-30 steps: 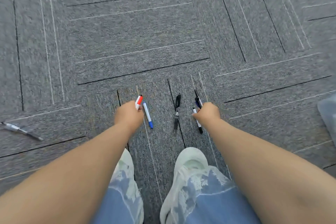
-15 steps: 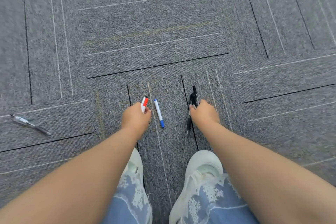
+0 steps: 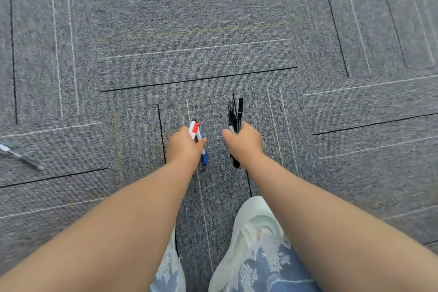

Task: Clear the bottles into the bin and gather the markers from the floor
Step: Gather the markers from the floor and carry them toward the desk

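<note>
My left hand (image 3: 184,147) is closed around two white markers: one with a red cap (image 3: 194,128) sticking up past the fingers, and one with a blue cap (image 3: 203,158) pointing down below the thumb. My right hand (image 3: 244,143) grips a bundle of black markers (image 3: 235,114); their ends stick out above and below the fist. Both hands hover low over the grey carpet, side by side and a little apart. Another marker (image 3: 20,157), grey and white, lies on the carpet at the far left. No bottle or bin is in view.
Grey carpet tiles (image 3: 194,31) with thin black and white lines fill the view. My pale shoes (image 3: 251,232) and blue lace-patterned trousers (image 3: 272,268) are at the bottom centre, just behind the hands.
The blue-capped marker that lay on the carpet is now in my left hand with the red one. My right hand has gathered the black markers off the floor.
</note>
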`<state>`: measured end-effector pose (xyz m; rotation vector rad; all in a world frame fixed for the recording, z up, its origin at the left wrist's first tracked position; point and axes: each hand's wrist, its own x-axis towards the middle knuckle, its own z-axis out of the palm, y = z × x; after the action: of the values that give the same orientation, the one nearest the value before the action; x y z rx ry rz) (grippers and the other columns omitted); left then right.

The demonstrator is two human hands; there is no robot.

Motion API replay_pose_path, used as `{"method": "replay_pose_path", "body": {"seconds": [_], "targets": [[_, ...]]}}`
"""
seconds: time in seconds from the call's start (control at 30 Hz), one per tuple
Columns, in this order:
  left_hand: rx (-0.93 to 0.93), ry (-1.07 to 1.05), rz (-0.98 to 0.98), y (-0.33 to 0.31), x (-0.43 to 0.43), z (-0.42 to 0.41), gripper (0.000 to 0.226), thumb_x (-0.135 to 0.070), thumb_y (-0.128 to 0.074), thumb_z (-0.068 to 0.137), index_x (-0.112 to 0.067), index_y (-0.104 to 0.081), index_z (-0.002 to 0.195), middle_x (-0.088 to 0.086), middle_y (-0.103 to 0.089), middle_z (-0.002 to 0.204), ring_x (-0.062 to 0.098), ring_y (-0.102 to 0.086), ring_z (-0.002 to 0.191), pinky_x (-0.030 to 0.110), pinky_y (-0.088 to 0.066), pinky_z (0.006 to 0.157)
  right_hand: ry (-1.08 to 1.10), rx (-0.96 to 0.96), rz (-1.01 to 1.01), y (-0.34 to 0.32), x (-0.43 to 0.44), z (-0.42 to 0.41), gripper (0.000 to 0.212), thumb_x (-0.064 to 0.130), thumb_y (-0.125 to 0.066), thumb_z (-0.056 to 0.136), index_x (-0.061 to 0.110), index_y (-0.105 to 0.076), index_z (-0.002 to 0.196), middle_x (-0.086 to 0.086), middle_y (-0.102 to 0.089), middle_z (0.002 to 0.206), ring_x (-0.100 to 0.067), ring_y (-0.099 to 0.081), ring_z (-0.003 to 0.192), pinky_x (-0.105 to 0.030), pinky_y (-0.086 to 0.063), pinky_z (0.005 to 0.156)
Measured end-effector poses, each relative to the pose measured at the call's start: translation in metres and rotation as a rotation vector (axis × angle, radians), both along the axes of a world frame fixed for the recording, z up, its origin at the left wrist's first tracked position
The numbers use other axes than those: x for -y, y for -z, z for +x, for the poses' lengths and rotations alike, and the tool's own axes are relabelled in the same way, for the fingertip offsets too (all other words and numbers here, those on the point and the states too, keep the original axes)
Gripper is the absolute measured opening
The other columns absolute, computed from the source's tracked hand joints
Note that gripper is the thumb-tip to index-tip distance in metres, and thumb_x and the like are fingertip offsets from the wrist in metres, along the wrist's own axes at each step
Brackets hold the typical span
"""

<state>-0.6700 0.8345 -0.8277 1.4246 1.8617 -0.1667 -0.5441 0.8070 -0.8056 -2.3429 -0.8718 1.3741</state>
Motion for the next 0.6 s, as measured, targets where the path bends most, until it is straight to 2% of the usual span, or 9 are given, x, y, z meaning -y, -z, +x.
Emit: {"method": "replay_pose_path", "body": {"seconds": [0.1,0.17,0.23,0.27,0.33,0.4,0.47,0.53,0.6], "targets": [[-0.053,0.052,-0.006,0.003,-0.004,0.0,0.034,-0.032,-0.06,0.089,-0.005,-0.052,0.107,0.014,-0.062,0.102,0.025,-0.049,0.077,0.033,-0.038,0.063,-0.022,0.017,-0.001,0.005,-0.002,-0.006,0.014,0.029,-0.048,0.085,0.024,-0.038,0.095,0.002,-0.05,0.092,-0.019,-0.048,0.08,-0.029,-0.038,0.069],[-0.071,0.097,-0.014,0.003,-0.007,-0.003,0.03,-0.026,-0.059,0.09,-0.004,-0.052,0.108,0.016,-0.061,0.102,0.026,-0.047,0.077,0.033,-0.038,0.064,-0.033,0.022,-0.014,0.007,0.0,-0.009,0.019,0.031,-0.047,0.086,0.019,-0.046,0.101,-0.001,-0.057,0.105,-0.021,-0.055,0.09,-0.031,-0.041,0.073],[-0.07,0.135,-0.029,0.003,-0.008,-0.007,0.029,-0.025,-0.058,0.089,-0.004,-0.052,0.107,0.015,-0.057,0.095,0.026,-0.047,0.076,0.03,-0.037,0.061,-0.024,0.037,-0.024,0.005,0.003,-0.012,0.039,0.033,-0.048,0.087,0.014,-0.051,0.122,-0.005,-0.061,0.118,-0.026,-0.059,0.1,-0.033,-0.044,0.076],[-0.061,0.143,-0.027,0.001,-0.009,-0.01,0.028,-0.025,-0.056,0.089,-0.003,-0.051,0.106,0.013,-0.053,0.09,0.026,-0.046,0.074,0.028,-0.034,0.057,-0.023,0.034,-0.016,0.004,0.003,-0.012,0.043,0.033,-0.048,0.087,0.015,-0.05,0.127,-0.005,-0.062,0.118,-0.026,-0.06,0.099,-0.034,-0.045,0.076],[-0.043,0.134,-0.023,-0.004,-0.008,-0.023,0.026,-0.026,-0.051,0.091,-0.003,-0.05,0.103,0.01,-0.049,0.085,0.027,-0.045,0.072,0.028,-0.03,0.053,-0.034,0.022,0.007,0.002,0.002,-0.014,0.041,0.032,-0.047,0.087,0.016,-0.051,0.125,-0.001,-0.06,0.104,-0.022,-0.058,0.084,-0.033,-0.046,0.07],[-0.059,0.095,-0.015,-0.011,-0.006,-0.044,0.026,-0.026,-0.046,0.092,-0.002,-0.05,0.102,0.011,-0.049,0.084,0.028,-0.045,0.075,0.03,-0.033,0.06,-0.054,0.012,0.014,-0.001,0.003,-0.019,0.034,0.03,-0.046,0.089,0.016,-0.053,0.119,0.001,-0.058,0.092,-0.014,-0.051,0.066,-0.026,-0.039,0.055],[-0.107,0.023,0.0,-0.021,-0.006,-0.072,0.027,-0.025,-0.044,0.093,-0.001,-0.049,0.105,0.014,-0.05,0.088,0.029,-0.045,0.079,0.033,-0.036,0.067,-0.09,-0.02,0.003,-0.003,0.005,-0.029,0.023,0.028,-0.045,0.089,0.018,-0.053,0.109,0.002,-0.054,0.08,-0.012,-0.045,0.058,-0.025,-0.031,0.049],[-0.135,-0.065,0.013,-0.028,-0.008,-0.102,0.028,-0.022,-0.044,0.094,0.001,-0.047,0.11,0.021,-0.056,0.098,0.032,-0.048,0.083,0.036,-0.037,0.07,-0.139,-0.05,-0.024,-0.006,0.004,-0.048,0.012,0.028,-0.045,0.089,0.021,-0.046,0.098,0.003,-0.05,0.078,-0.017,-0.046,0.061,-0.026,-0.031,0.049],[-0.133,-0.151,0.028,-0.031,-0.013,-0.131,0.029,-0.017,-0.045,0.094,0.003,-0.043,0.115,0.027,-0.058,0.109,0.038,-0.054,0.092,0.037,-0.038,0.072,-0.174,-0.066,-0.028,-0.01,-0.005,-0.068,0.013,0.03,-0.044,0.088,0.023,-0.037,0.095,0.005,-0.044,0.081,-0.019,-0.046,0.07,-0.025,-0.03,0.05]]}}
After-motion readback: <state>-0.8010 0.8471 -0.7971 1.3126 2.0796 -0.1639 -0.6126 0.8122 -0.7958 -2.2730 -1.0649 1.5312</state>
